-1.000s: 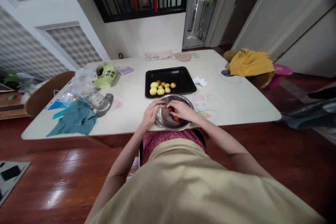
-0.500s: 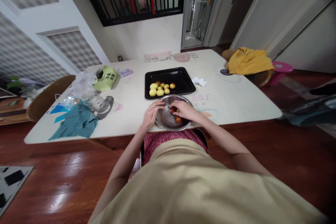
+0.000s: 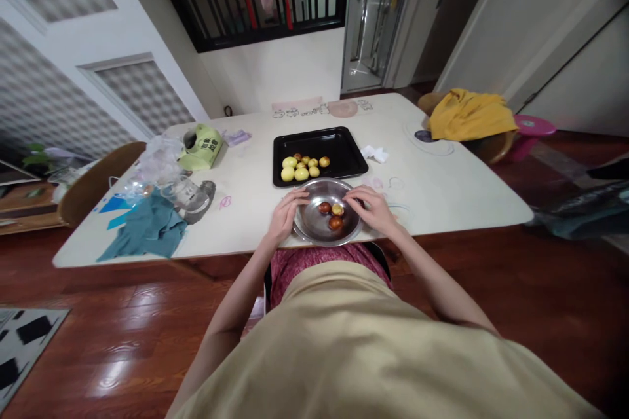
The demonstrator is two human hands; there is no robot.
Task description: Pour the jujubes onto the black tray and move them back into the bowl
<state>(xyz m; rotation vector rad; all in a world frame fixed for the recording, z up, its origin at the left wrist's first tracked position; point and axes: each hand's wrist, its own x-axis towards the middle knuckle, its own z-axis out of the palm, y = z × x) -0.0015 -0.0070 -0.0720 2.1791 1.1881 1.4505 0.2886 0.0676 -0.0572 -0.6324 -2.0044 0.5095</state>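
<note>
A round metal bowl [image 3: 314, 230] stands at the table's near edge. Three small round fruits lie in it: two reddish-brown ones, including this brown fruit [image 3: 335, 223], and a yellowish fruit [image 3: 337, 209]. My left hand [image 3: 286, 215] grips the bowl's left rim with its fingers over the edge. On the opposite side, my right hand [image 3: 371, 207] is closed at the right rim, thumb and fingers on the edge, and no fruit shows in it. Just behind the bowl is a black baking tray [image 3: 339, 147] with several yellow-green and brownish fruits [image 3: 301, 173] grouped at its left front.
A crumpled white tissue [image 3: 375, 154] lies right of the tray. Toward the left are a green tissue bag [image 3: 202, 146], clear plastic packaging [image 3: 157, 160] and a teal cloth [image 3: 147, 226]. A yellow cloth [image 3: 469, 116] hangs over a chair at the right, beside a pink stool [image 3: 535, 127].
My right hand has left the fruits inside the bowl and moved right to its rim, uncovering the yellowish fruit. My left hand keeps its place on the left rim.
</note>
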